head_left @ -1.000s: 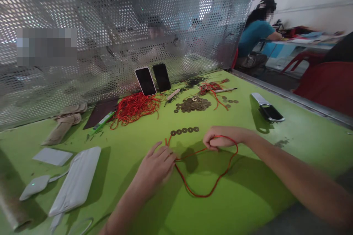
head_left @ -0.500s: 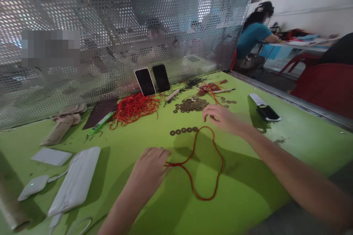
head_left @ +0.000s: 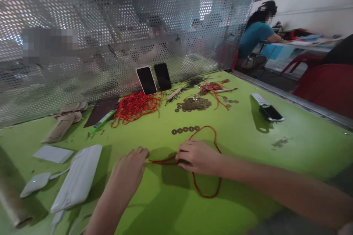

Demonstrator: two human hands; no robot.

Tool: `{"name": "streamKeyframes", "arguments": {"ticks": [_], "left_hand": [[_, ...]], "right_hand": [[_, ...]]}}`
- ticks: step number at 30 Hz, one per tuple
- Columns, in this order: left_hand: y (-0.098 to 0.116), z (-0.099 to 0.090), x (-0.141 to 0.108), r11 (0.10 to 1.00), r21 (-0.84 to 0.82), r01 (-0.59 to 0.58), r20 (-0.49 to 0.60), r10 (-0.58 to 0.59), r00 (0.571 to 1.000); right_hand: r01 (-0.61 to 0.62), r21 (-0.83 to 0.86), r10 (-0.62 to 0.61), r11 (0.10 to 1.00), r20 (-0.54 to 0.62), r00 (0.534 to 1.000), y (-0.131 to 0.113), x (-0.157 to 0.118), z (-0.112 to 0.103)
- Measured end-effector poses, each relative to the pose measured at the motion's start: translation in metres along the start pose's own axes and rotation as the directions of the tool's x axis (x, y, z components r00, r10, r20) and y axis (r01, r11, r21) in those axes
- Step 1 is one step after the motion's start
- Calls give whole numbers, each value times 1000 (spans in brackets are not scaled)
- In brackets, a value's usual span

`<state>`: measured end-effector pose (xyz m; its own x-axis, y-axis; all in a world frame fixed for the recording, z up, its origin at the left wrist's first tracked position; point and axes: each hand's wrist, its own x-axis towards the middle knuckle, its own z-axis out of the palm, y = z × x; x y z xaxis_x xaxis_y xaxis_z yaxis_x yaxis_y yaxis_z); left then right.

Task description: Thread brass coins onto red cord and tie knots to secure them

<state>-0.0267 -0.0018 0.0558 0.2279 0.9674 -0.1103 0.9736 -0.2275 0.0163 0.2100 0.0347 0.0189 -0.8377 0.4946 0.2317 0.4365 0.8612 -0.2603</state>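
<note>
A red cord (head_left: 216,138) lies in a loop on the green table, its two strands running left. My right hand (head_left: 197,157) is closed over the strands at the loop's left side; its fingertips curl down on them. At the cord's left end, my left hand (head_left: 134,165) has its fingers bent together, with the ends close to its fingertips; whether it grips them is hard to see. A row of several holed coins (head_left: 185,129) lies just beyond the loop. Farther back is a pile of similar coins (head_left: 195,103).
Behind the coins lie a red cord heap (head_left: 138,106) and two upright phones (head_left: 147,80) against a perforated metal screen (head_left: 110,25). A white power bank (head_left: 78,178) is at left, a silver-black object (head_left: 267,108) at right. A person (head_left: 256,33) sits beyond.
My right hand has come down and left from beside the coin pile onto the cord strands. My left hand has shifted left, and the cord's ends now show beside its fingertips.
</note>
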Motion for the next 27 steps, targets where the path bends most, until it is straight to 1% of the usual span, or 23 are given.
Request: {"name": "streamKeyframes", "arguments": {"ticks": [4, 7, 12, 15, 18, 23, 27], "left_hand": [[6, -2, 4, 1000, 15, 13, 43, -13, 999], [11, 0, 7, 999, -43, 14, 54, -12, 998], [13, 5, 5, 985, -173, -20, 51, 30, 998], [12, 3, 3, 975, -214, -53, 48, 64, 997], [10, -1, 2, 964, -248, -100, 78, 123, 989], [13, 1, 4, 976, -207, -67, 105, 91, 990], [20, 1, 4, 983, -161, -83, 117, 103, 988]], "right_hand": [[-20, 8, 20, 1000, -22, 1000, 2, -1, 1], [-20, 4, 21, 1000, -29, 999, 1, -1, 2], [-25, 6, 25, 1000, -66, 997, 1, -1, 3], [-27, 13, 29, 1000, -95, 995, 1, -1, 4], [-35, 30, 38, 999, -79, 996, 1, -1, 5], [-65, 42, 67, 997, -69, 995, 1, 0, 7], [-70, 47, 73, 996, -73, 995, 2, 0, 7]]}}
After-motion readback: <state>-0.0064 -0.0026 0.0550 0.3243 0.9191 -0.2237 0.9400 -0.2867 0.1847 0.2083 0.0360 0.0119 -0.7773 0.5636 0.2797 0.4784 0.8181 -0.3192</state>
